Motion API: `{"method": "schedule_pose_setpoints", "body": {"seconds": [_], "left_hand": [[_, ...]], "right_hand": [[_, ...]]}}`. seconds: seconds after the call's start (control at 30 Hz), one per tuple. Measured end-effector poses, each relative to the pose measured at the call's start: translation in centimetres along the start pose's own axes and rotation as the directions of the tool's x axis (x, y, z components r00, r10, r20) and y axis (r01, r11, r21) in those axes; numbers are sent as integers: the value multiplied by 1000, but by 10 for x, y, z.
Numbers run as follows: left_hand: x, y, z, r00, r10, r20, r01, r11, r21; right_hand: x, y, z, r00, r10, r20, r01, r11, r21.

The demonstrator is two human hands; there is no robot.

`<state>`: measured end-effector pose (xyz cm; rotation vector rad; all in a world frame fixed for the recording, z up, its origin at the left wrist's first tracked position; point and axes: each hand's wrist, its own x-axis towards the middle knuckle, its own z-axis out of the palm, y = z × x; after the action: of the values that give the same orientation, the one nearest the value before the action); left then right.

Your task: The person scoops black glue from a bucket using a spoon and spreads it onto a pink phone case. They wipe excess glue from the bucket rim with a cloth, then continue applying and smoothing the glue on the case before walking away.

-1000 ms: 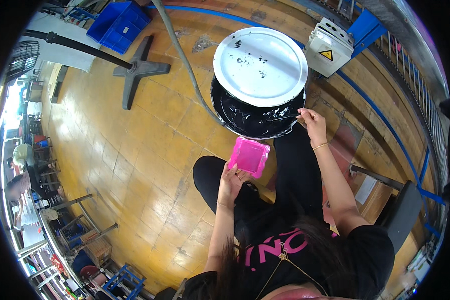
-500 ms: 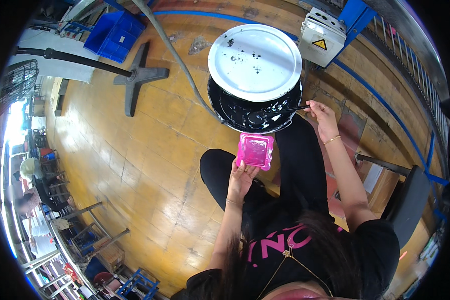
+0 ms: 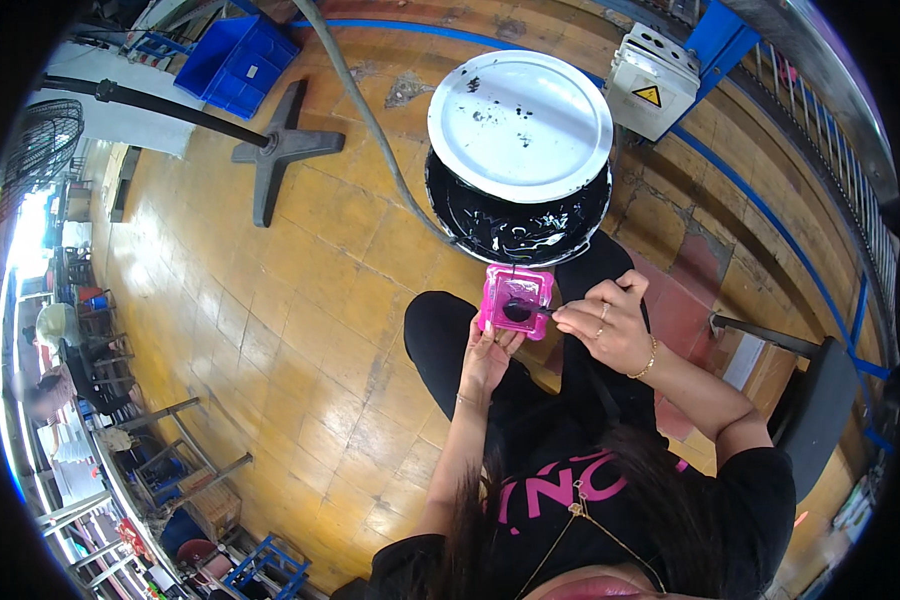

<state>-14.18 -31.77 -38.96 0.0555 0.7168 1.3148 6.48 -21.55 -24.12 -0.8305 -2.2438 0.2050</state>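
At the far left a blue crate (image 3: 238, 62) sits on the yellow tiled floor (image 3: 270, 330), and just right of it a black cross-shaped stand base (image 3: 282, 152) lies flat with a dark pole running off to the left. A grey hose (image 3: 370, 120) curves across the floor toward the black bucket (image 3: 518, 225), which stands far of the person's knees; its white round lid (image 3: 520, 125), spotted with black, rests tilted on the far rim, leaving the glossy black contents open on the near side. Near the bucket, between it and the person's body, the left hand (image 3: 488, 350) holds a small pink square tray (image 3: 515, 300) from below, its grip clamped on the tray's near edge; a dark blob sits in the middle of the tray. Just right of it, the right hand (image 3: 610, 325) has its grip pinched together on a thin dark stick (image 3: 542, 313) whose tip touches the blob. Farther right, a grey electrical box (image 3: 652, 82) with a yellow warning triangle stands beside a blue post, and a dark chair (image 3: 810, 400) stands at the near right.
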Motion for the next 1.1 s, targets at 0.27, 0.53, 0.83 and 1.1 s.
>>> {"method": "schedule_pose_setpoints", "body": {"seconds": [0.27,0.53,0.83,1.1], "left_hand": [[-2,1,-2,999,0,35,0,1000,-19],[-2,1,4,1000,-2,17,2,1000,-20],[-3,2,6,999,-2,33,3,999,-35],[-2,1,7,1000,-4,12,4,1000,-8]], "right_hand": [[5,24,-4,946,325,2,-325,945,35],[-21,131,8,376,923,83,-772,262,580],[-14,109,74,767,623,-153,-642,745,-181],[-19,133,94,454,885,97,-792,352,499]]}}
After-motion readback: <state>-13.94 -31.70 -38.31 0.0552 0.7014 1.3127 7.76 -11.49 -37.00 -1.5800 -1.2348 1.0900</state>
